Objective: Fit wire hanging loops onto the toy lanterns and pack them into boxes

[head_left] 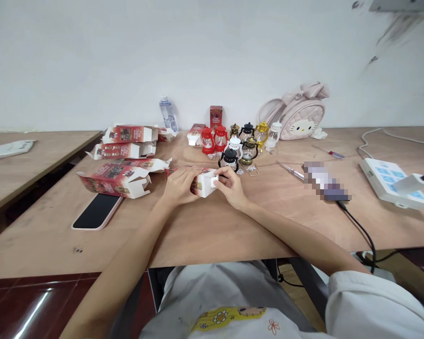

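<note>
- Left hand curls closed around red-and-white carton, near middle of surface.
- Right hand appears to pinch its white end flap; step judged: working that end.
- Next move probably needs steady left grip.
- Beyond: lanterns.

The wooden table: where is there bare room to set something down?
Between the forearms, nearer the edge than the held box, the wood is bare. Another free patch lies in front of the pink-rimmed phone, down to the near edge of the table. It's crowded where the lanterns cluster and where red boxes overlap at left.
</note>
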Action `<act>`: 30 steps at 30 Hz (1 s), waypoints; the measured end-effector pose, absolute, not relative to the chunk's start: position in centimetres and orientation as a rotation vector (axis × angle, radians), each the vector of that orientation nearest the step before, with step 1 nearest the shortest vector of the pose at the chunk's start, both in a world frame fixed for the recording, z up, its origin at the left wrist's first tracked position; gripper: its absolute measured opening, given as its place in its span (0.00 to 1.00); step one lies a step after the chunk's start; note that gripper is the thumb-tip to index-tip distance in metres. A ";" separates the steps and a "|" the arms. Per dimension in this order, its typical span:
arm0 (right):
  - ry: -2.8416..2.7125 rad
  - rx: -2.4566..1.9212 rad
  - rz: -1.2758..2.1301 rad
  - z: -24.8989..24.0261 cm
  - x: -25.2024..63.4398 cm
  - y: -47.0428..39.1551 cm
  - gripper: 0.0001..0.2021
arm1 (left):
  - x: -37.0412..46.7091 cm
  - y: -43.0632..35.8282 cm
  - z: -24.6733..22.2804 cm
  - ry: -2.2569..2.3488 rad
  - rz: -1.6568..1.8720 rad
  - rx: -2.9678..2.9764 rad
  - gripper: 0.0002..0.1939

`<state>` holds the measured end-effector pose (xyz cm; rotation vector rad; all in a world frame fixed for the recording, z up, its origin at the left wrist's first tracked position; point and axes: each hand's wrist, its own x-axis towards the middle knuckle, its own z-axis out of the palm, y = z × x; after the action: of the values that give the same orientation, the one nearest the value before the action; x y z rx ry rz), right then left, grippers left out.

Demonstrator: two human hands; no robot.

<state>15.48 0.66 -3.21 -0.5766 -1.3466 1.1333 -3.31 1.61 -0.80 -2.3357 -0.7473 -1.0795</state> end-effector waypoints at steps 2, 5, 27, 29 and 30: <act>-1.346 -0.584 1.120 -3.3 15.4 0.6 0.13 | -3.3 1.6 -0.9 -0.757 -1.067 -2.330 0.24; -1.359 -0.613 1.087 -3.4 15.3 0.5 0.12 | -3.2 1.6 -0.8 -0.731 -1.062 -2.317 0.24; -1.340 -0.572 1.614 -3.2 16.0 1.3 0.34 | -3.2 1.4 -0.8 -0.740 -1.207 -2.444 0.30; -1.302 -0.532 1.735 -3.4 16.0 1.3 0.35 | -3.3 1.5 -0.9 -0.756 -1.209 -2.501 0.32; -1.274 -0.514 1.768 -3.4 16.0 1.3 0.35 | -3.3 1.6 -0.9 -0.757 -1.218 -2.519 0.32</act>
<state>16.00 1.33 -3.45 -0.5143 -1.2738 1.7684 -3.27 1.57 -0.89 -2.5193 -0.7567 -1.2177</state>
